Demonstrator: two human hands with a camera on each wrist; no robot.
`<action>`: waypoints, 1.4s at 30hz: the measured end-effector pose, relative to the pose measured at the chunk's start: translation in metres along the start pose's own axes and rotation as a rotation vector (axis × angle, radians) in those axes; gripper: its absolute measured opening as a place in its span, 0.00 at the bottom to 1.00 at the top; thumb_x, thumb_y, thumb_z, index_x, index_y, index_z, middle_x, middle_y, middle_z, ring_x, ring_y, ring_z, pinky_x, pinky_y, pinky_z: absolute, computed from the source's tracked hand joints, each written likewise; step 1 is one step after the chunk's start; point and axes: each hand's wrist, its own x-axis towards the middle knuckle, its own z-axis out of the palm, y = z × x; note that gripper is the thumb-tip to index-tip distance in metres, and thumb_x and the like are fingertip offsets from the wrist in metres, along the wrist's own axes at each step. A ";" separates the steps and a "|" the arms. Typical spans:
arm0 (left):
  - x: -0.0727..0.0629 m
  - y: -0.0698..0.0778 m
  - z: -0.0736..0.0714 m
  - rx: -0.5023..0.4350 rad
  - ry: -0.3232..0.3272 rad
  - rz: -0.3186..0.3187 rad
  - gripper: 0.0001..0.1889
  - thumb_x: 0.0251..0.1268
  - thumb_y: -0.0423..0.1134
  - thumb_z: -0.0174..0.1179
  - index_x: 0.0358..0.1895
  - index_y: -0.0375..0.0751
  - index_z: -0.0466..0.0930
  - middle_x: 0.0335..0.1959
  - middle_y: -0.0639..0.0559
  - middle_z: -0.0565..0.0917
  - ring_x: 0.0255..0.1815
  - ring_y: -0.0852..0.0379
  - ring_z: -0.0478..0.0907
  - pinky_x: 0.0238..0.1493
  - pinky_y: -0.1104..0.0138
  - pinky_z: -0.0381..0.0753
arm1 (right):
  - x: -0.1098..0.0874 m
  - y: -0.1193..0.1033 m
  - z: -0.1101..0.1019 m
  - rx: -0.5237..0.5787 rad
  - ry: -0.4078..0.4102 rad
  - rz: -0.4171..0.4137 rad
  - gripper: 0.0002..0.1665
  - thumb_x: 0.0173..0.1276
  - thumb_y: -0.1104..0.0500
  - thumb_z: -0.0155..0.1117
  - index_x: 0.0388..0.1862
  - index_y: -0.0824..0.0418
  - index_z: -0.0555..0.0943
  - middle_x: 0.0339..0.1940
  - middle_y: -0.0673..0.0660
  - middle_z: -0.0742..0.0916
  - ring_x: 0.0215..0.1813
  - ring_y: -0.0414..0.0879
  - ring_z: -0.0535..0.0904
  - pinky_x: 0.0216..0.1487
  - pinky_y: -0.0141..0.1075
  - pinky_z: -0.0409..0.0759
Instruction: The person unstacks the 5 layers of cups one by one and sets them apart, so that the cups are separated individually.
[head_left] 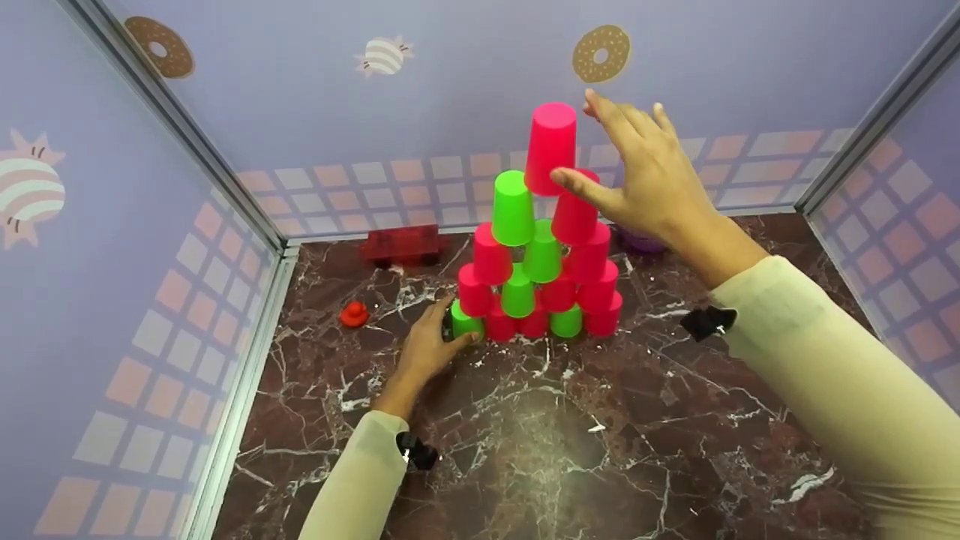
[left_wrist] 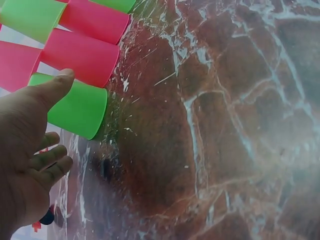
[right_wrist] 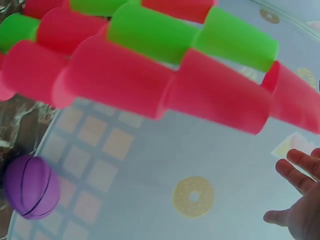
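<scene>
Pink and green cups, upside down, form a tall pyramid on the marbled surface. A pink cup (head_left: 553,142) tops it, above a green cup (head_left: 513,208) and a pink cup (head_left: 576,214). My right hand (head_left: 649,169) is raised to the right of the top cup, fingers spread. In the right wrist view, a gap separates that hand (right_wrist: 302,202) from the top cup (right_wrist: 295,97). My left hand (head_left: 427,346) is at the bottom left green cup (head_left: 468,322). Its thumb overlaps this cup (left_wrist: 77,110) in the left wrist view, while the other fingers hang loosely below.
A blurred red toy (head_left: 403,244) with dark wheels lies at the back left. In front of it sits a small red-orange toy (head_left: 354,314). A purple ball (right_wrist: 31,187) with dark lines rests behind the pyramid, near the wall. Patterned panels (head_left: 465,82) enclose the back and sides.
</scene>
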 end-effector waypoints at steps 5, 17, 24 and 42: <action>-0.004 -0.002 0.008 -0.028 0.020 0.010 0.46 0.65 0.51 0.81 0.83 0.42 0.70 0.71 0.38 0.82 0.70 0.36 0.83 0.70 0.40 0.82 | 0.011 -0.016 0.005 0.074 -0.010 0.010 0.56 0.77 0.32 0.69 0.92 0.53 0.58 0.83 0.59 0.78 0.86 0.59 0.70 0.94 0.59 0.45; 0.003 0.001 0.016 -0.040 0.084 0.022 0.37 0.68 0.48 0.79 0.76 0.42 0.76 0.67 0.37 0.86 0.68 0.37 0.85 0.71 0.43 0.82 | 0.018 -0.024 0.011 0.094 -0.005 0.007 0.47 0.80 0.39 0.69 0.89 0.54 0.65 0.71 0.63 0.85 0.73 0.61 0.81 0.80 0.61 0.72; 0.007 0.004 0.016 -0.031 0.110 0.056 0.32 0.67 0.47 0.79 0.70 0.40 0.78 0.58 0.38 0.89 0.60 0.38 0.88 0.64 0.43 0.85 | 0.022 -0.022 0.010 0.093 0.066 -0.062 0.40 0.81 0.44 0.70 0.83 0.61 0.73 0.64 0.64 0.88 0.65 0.60 0.86 0.72 0.56 0.81; 0.009 0.005 0.015 -0.008 0.098 0.031 0.31 0.66 0.49 0.79 0.67 0.42 0.78 0.54 0.40 0.90 0.55 0.39 0.89 0.59 0.42 0.86 | 0.007 0.002 -0.006 0.102 0.201 -0.091 0.39 0.80 0.47 0.72 0.83 0.61 0.73 0.64 0.66 0.88 0.63 0.62 0.88 0.67 0.58 0.84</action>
